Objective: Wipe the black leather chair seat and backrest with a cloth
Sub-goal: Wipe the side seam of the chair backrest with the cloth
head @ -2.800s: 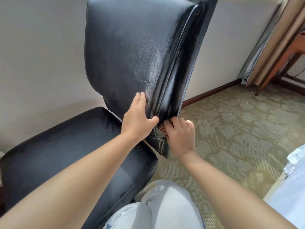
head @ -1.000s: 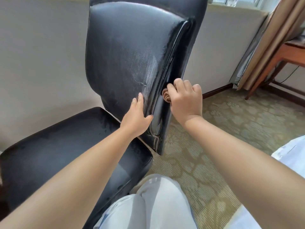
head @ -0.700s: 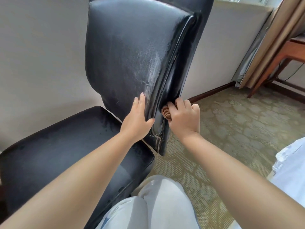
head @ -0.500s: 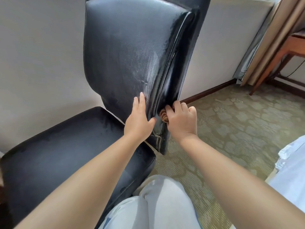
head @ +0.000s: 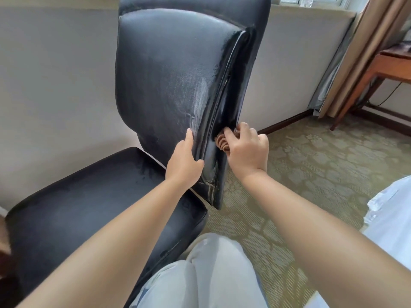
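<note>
The tall black leather backrest [head: 169,70] fills the upper middle of the frame, standing upright with its padded front facing left and its glossy side edge turned toward the camera. There are pale streaky smears on the leather near that edge. Below it, in the lower left, sits the wide black leather seat cushion [head: 84,210], with dull patches across its top.

The bunched-up tan ribbed cloth [head: 222,141] is right at the centre of the frame, squashed against the lower side edge of the backrest. The right hand [head: 246,150] has its fingers curled round the cloth and pushes it into the leather, so only a small wad peeks out on the left of the knuckles. The left hand [head: 184,162] is just beside it on the front face, fingers straight and lying flat on the padding, thumb hooked round the edge.

At the bottom centre you get a knee in light grey trousers [head: 211,274]. The floor on the right is olive patterned carpet [head: 322,170], a plain beige wall [head: 55,74] runs behind the chair, and in the upper right corner there's a tan curtain [head: 364,47] next to a reddish wooden table [head: 391,65].
</note>
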Motion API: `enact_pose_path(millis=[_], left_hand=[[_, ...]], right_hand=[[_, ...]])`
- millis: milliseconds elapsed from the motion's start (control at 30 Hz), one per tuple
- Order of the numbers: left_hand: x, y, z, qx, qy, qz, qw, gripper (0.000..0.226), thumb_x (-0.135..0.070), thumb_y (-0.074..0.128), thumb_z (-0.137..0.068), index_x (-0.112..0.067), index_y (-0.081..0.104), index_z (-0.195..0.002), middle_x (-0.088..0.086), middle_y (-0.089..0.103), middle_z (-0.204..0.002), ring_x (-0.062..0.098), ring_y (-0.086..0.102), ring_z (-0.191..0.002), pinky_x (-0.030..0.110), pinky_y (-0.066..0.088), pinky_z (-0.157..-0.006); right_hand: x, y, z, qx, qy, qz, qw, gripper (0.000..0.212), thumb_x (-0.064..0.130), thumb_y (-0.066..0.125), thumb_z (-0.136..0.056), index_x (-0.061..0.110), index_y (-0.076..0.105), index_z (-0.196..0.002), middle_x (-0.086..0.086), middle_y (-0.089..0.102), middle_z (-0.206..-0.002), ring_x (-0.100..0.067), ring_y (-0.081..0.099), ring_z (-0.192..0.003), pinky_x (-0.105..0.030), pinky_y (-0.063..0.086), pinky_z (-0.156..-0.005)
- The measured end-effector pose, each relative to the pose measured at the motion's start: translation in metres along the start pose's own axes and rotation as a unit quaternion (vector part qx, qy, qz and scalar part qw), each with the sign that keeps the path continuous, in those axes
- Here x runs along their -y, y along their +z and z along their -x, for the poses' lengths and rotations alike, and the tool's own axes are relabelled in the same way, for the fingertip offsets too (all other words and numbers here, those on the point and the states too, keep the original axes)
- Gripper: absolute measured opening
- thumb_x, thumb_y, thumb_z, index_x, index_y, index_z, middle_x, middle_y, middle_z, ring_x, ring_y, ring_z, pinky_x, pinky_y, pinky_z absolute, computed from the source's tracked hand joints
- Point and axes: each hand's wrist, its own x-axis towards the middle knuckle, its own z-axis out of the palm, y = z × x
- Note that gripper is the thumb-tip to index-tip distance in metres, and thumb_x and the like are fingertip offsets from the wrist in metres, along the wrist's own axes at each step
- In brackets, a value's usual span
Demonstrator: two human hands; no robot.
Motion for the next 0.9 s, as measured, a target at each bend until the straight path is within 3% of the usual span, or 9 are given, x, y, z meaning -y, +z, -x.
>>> enact_pose_path(millis=[133, 233, 400, 533, 667, 767, 833, 900], left_hand=[[0.015, 0.009, -0.003, -0.041, 0.035, -0.046, 0.997, 0.088, -0.024, 0.059, -0.091, -0.033, -0.003, -0.153, 0.000, 0.034, -0.144, 0.022, 0.052, -0.109, 0.033, 0.047, -0.083], [0.026, 0.017, -0.003, -0.053, 0.055, -0.051, 0.996, 0.092, -0.029, 0.063, -0.088, -0.038, -0.002, -0.152, 0.001, 0.032, -0.143, 0.025, 0.052, -0.108, 0.041, 0.051, -0.085], [0.034, 0.019, -0.006, -0.073, 0.086, -0.054, 0.992, 0.091, -0.034, 0.065, -0.086, -0.038, 0.003, -0.152, 0.000, 0.033, -0.142, 0.021, 0.050, -0.110, 0.039, 0.052, -0.084], [0.038, 0.023, -0.006, -0.077, 0.088, -0.050, 0.992, 0.090, -0.036, 0.064, -0.087, -0.040, 0.003, -0.152, -0.002, 0.031, -0.144, 0.021, 0.050, -0.110, 0.036, 0.051, -0.083], [0.039, 0.021, -0.006, -0.059, 0.079, -0.054, 0.994, 0.093, -0.040, 0.066, -0.086, -0.044, -0.002, -0.150, -0.004, 0.027, -0.145, 0.020, 0.051, -0.106, 0.034, 0.051, -0.079], [0.040, 0.018, -0.004, -0.033, 0.069, -0.059, 0.995, 0.097, -0.038, 0.066, -0.087, -0.048, -0.009, -0.148, -0.003, 0.023, -0.148, 0.021, 0.052, -0.096, 0.036, 0.052, -0.077], [0.039, 0.017, -0.002, -0.021, 0.062, -0.057, 0.996, 0.098, -0.036, 0.066, -0.088, -0.050, -0.012, -0.146, -0.002, 0.020, -0.151, 0.020, 0.053, -0.093, 0.034, 0.050, -0.077], [0.038, 0.017, 0.000, -0.015, 0.059, -0.052, 0.997, 0.098, -0.035, 0.065, -0.089, -0.051, -0.013, -0.145, -0.002, 0.019, -0.154, 0.020, 0.054, -0.093, 0.033, 0.050, -0.079]], right_hand=[[0.004, 0.013, 0.006, -0.034, -0.027, -0.001, 0.999, 0.034, 0.004, 0.074, -0.063, 0.017, 0.072, -0.095, -0.006, 0.064, -0.087, -0.020, 0.052, -0.057, -0.027, 0.033, -0.052], [0.012, 0.025, 0.022, -0.013, -0.057, 0.009, 0.998, 0.028, 0.003, 0.069, -0.063, 0.016, 0.071, -0.088, -0.003, 0.062, -0.085, -0.018, 0.051, -0.060, -0.027, 0.025, -0.053], [0.022, 0.037, 0.043, -0.003, -0.063, 0.010, 0.998, 0.023, 0.000, 0.049, -0.074, 0.013, 0.068, -0.080, -0.005, 0.059, -0.080, -0.020, 0.049, -0.059, -0.028, 0.023, -0.053], [0.027, 0.051, 0.073, 0.045, -0.102, 0.012, 0.994, 0.015, 0.003, 0.064, -0.069, 0.012, 0.067, -0.080, -0.005, 0.059, -0.080, -0.021, 0.051, -0.059, -0.029, 0.027, -0.051], [0.027, 0.062, 0.101, 0.137, -0.176, -0.010, 0.975, 0.023, 0.006, 0.075, -0.055, 0.013, 0.071, -0.077, -0.006, 0.064, -0.084, -0.023, 0.055, -0.059, -0.028, 0.034, -0.049], [0.032, 0.058, 0.100, 0.197, -0.172, -0.023, 0.965, 0.037, 0.004, 0.080, -0.035, 0.013, 0.070, -0.070, -0.006, 0.061, -0.075, -0.023, 0.054, -0.054, -0.027, 0.033, -0.048], [0.031, 0.052, 0.093, 0.179, -0.170, -0.026, 0.969, 0.033, 0.004, 0.078, -0.039, 0.014, 0.067, -0.068, -0.003, 0.058, -0.069, -0.022, 0.053, -0.053, -0.027, 0.031, -0.050], [0.023, 0.047, 0.085, 0.125, -0.162, -0.031, 0.978, 0.022, 0.003, 0.071, -0.054, 0.014, 0.066, -0.072, -0.002, 0.057, -0.069, -0.022, 0.052, -0.054, -0.028, 0.030, -0.052]])
